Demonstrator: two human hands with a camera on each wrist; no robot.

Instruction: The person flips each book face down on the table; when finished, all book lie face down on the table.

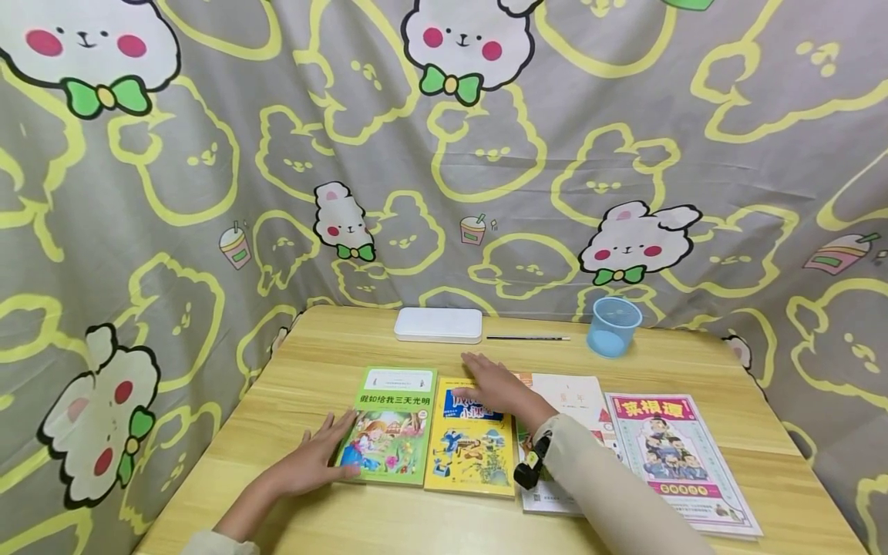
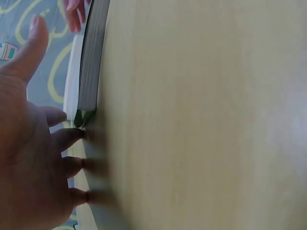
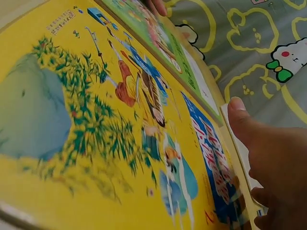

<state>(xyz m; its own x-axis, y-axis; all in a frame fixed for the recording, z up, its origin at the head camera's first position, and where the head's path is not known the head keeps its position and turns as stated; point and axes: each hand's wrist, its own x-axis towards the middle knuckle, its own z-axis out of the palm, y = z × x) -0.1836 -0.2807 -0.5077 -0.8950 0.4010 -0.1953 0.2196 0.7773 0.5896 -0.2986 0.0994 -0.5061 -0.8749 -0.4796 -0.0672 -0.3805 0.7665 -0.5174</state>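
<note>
Beside the left edge of a green illustrated book [image 1: 398,432] is my left hand [image 1: 308,462], fingers spread and thumb at the book's lower corner. In the left wrist view its fingertips [image 2: 76,165] touch the table near the book's corner. A yellow book [image 1: 472,462] lies right next to the green one. Over its top edge reaches my right hand [image 1: 502,389], fingers extended and thumb raised in the right wrist view. Under the right forearm, partly hidden, lies a pale-covered book [image 1: 569,397]. Farther right is a white book with a pink title [image 1: 683,462], slightly angled.
At the back of the wooden table [image 1: 333,339] lie a white case [image 1: 438,325] and a dark pencil [image 1: 527,338]. A translucent blue cup [image 1: 613,327] stands at the back right. Patterned grey fabric [image 1: 486,139] hangs behind the table and along its sides.
</note>
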